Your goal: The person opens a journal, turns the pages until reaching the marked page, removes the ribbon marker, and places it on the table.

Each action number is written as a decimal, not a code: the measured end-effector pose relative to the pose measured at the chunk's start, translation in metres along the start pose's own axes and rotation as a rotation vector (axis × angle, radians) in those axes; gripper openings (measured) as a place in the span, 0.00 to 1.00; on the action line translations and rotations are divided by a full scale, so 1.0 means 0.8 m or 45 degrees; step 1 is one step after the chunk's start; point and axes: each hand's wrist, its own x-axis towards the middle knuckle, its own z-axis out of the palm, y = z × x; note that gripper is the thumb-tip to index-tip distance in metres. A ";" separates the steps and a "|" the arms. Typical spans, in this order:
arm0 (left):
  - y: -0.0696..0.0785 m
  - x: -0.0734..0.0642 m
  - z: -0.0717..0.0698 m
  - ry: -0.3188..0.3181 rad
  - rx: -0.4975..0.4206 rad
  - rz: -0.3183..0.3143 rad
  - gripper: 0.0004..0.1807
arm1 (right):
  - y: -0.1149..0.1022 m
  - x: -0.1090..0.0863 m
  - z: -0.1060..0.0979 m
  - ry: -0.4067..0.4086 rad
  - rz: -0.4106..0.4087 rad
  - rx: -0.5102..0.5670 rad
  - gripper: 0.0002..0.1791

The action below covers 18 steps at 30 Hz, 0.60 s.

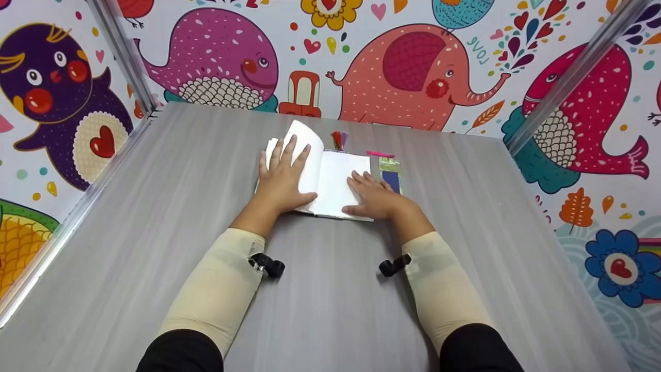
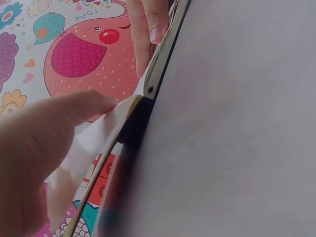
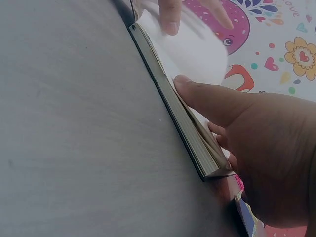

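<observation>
Behind the open book [image 1: 338,181], printed lettering [image 1: 477,50]: "LOVE".

Outward of the left hand [image 1: 283,178], the table [image 1: 181,170] leaves broad room to pass; outward of the right hand [image 1: 374,199] too, though a blue-and-green thing [image 1: 391,178] lies just past its fingers. At the left fingertips a raised page [image 1: 311,136] stands in the way. Behind both hands, black clips [image 1: 269,265] narrow the gap between the forearms

text: "LOVE" [image 1: 477,50] | on: printed wall [image 1: 361,39], above elephant's trunk [image 1: 484,97]
</observation>
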 end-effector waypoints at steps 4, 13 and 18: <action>-0.005 0.000 0.003 -0.077 -0.017 -0.027 0.59 | 0.001 0.000 0.000 0.006 -0.007 0.012 0.57; -0.007 -0.005 0.005 -0.320 -0.099 -0.097 0.45 | -0.001 -0.001 -0.001 0.049 -0.054 0.026 0.50; -0.011 -0.007 0.010 -0.405 -0.121 -0.135 0.45 | -0.004 -0.004 -0.003 0.038 -0.065 0.024 0.48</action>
